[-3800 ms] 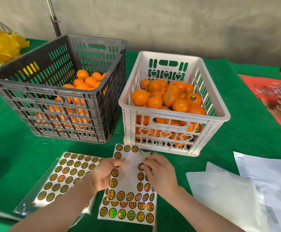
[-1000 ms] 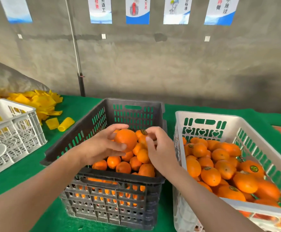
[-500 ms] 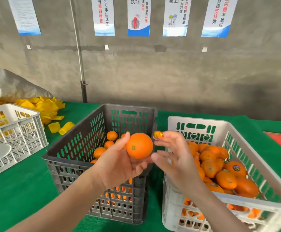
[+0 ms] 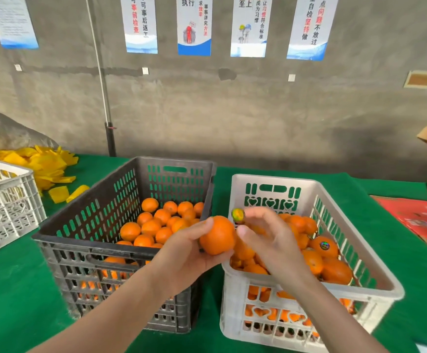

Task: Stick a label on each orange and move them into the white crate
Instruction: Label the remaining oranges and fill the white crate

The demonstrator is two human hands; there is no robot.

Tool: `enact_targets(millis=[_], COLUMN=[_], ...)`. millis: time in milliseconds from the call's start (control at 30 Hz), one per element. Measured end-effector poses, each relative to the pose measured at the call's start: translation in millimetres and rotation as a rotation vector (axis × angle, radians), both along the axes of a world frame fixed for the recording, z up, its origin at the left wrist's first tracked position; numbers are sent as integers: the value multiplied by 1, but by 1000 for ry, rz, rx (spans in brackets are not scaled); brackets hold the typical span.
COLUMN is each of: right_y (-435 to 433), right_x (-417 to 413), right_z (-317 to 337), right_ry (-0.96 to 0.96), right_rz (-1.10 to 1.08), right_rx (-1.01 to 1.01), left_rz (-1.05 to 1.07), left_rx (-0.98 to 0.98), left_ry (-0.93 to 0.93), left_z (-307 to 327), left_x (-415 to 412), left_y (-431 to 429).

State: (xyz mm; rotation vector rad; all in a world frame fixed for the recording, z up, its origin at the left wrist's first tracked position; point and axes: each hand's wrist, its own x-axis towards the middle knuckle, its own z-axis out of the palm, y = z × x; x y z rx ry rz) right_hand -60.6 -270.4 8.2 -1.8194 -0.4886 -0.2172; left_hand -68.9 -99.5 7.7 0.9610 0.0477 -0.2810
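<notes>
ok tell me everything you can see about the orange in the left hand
The orange is round, with smooth, glossy bright-orange peel and no sticker showing. The left hand grips it from below, in the air beside the left rim of the white crate. The right hand carries a round label on a fingertip just above it.

Three crates (image 4: 80, 247), five wall posters (image 4: 194, 24), two hands (image 4: 184, 258), oranges (image 4: 217, 235) beyond counting.
</notes>
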Motion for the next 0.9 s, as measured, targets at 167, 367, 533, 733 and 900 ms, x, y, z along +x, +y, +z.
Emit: enact_targets(millis=[167,367,533,733,900], right_y=[-9,-4,1,9,14], right_x=[0,-1,-1,-7,-11], right_z=[5,2,3,-6,-12], right_ry=[-17,-115,-212,-383,-413], right_rz=[70,38,8,-161,-228], right_rx=[-166,-321,-387,-393,-323], left_rz=[-8,-5,-3,0,8], left_rx=[36,54,76,61,101], left_ry=[59,57,56,49,-30], left_z=[-7,-13,-17,-17,-18], left_x=[2,4,2,1,0], left_y=[-4,-10,-10,-10,-8])
